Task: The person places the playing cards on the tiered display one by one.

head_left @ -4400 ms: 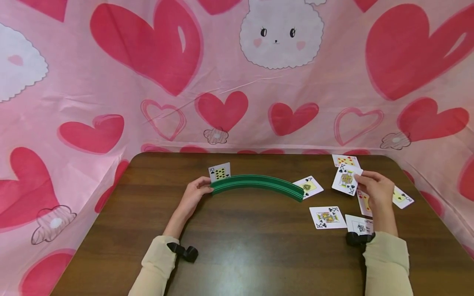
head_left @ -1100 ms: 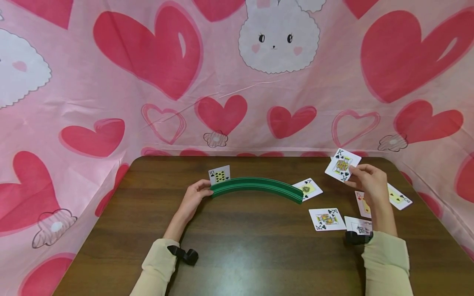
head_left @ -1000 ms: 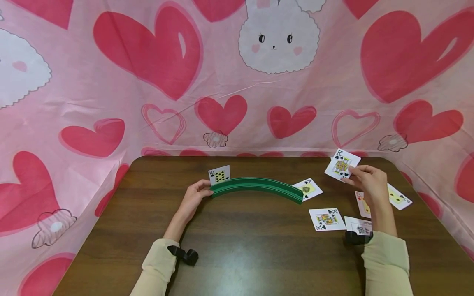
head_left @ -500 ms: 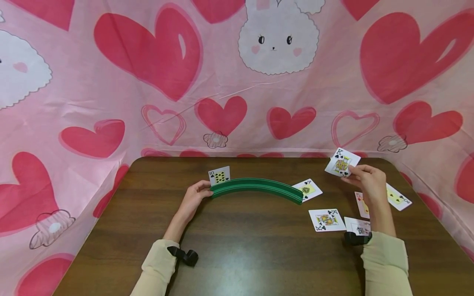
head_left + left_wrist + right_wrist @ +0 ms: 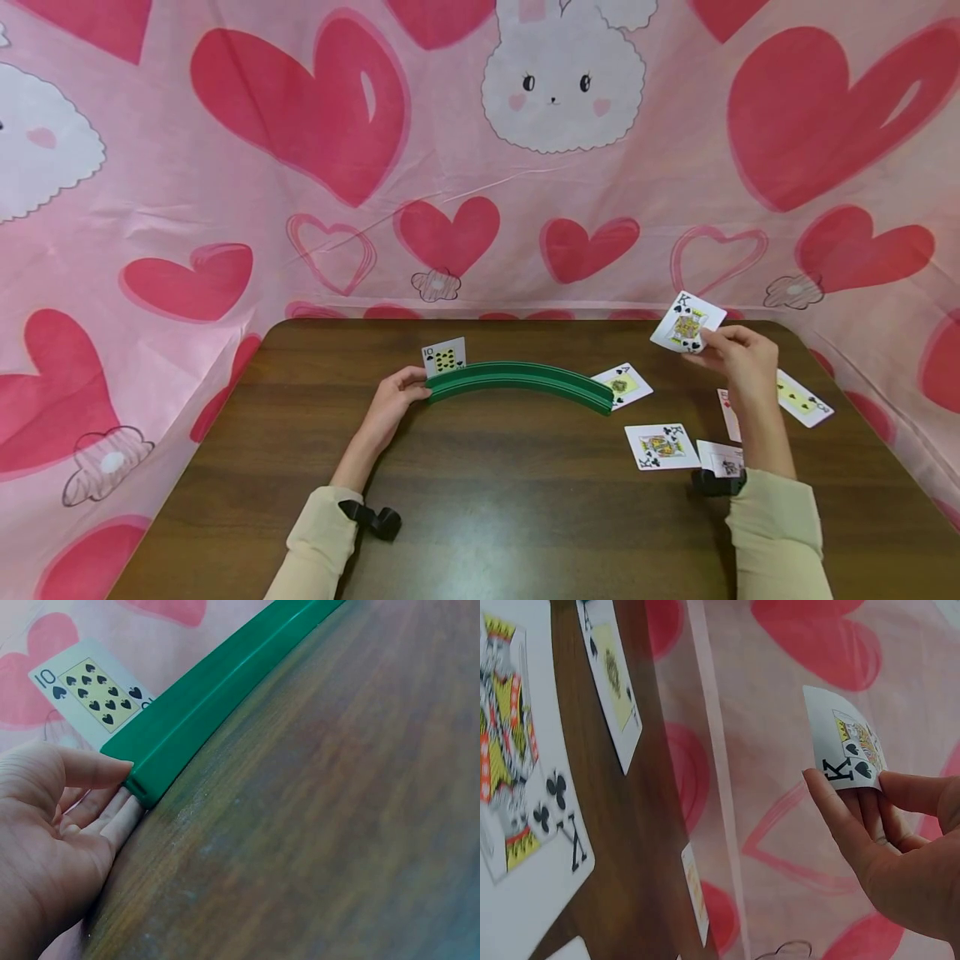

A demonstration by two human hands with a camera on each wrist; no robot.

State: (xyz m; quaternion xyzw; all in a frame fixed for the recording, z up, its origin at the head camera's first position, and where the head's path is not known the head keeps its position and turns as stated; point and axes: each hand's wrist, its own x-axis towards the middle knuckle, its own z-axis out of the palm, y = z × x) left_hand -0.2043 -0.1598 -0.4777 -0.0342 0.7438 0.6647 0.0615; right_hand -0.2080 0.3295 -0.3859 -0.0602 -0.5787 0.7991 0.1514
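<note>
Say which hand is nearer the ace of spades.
Right. The right hand hovers right of the ace; the left hand, farther off, grips the green rack at its left end.

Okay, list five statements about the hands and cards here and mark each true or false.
1. The right hand holds the king of spades. True.
2. The left hand touches nothing. False: the left hand grips one end of the green holder.
3. The ten of spades stands up at the green holder's left end. True.
4. The king of clubs stands upright. False: the king of clubs lies face up on the table.
5. The ace is partly hidden by the green holder. True.
</note>
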